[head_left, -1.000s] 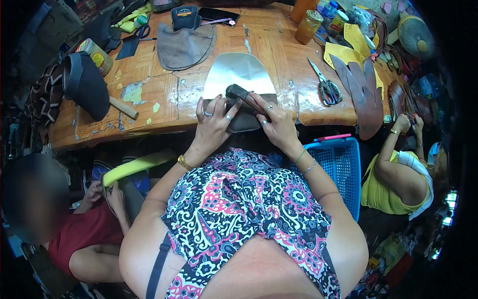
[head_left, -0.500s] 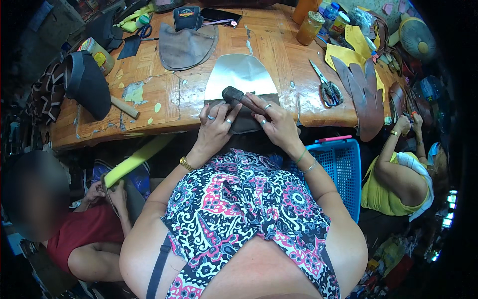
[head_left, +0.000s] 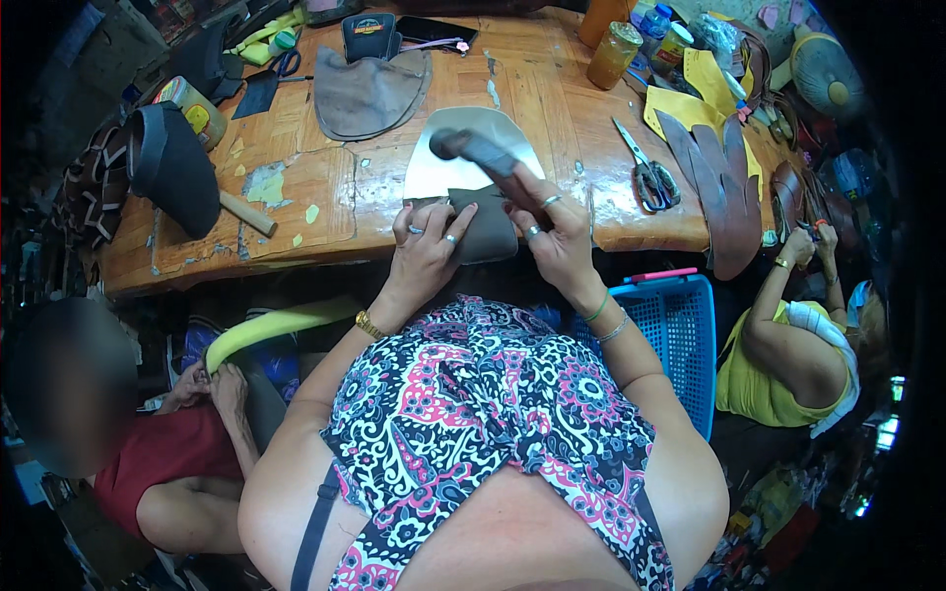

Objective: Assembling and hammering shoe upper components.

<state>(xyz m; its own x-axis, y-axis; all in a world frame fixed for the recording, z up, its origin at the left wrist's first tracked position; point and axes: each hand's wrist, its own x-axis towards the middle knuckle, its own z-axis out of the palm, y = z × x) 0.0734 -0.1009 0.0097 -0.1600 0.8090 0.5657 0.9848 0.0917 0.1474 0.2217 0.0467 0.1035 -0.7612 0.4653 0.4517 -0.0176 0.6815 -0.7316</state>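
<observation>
Near the front edge of the table, a pale rounded sheet (head_left: 434, 163) lies flat with a dark brown leather piece (head_left: 488, 236) over its near end. My left hand (head_left: 426, 246) presses that leather with its fingertips, thumb and fingers bent at the fold. In my right hand (head_left: 557, 236) is a hammer (head_left: 485, 156), its handle gripped and its dark head raised over the sheet, somewhat smeared by motion. The hammer head is clear of the leather. What lies under the fold is hidden by the leather and my fingers.
Scissors (head_left: 648, 172) and brown leather strips (head_left: 709, 202) lie to the right, beside glue jars (head_left: 615, 56). A curved leather piece (head_left: 370, 94) lies behind; a black visor (head_left: 177, 167) stands left. A blue basket (head_left: 695, 345) is by my right arm. Co-workers sit on both sides.
My right hand has lifted the hammer up and away from the leather fold. My left hand stays put. The co-worker at the left has shifted the yellow strip.
</observation>
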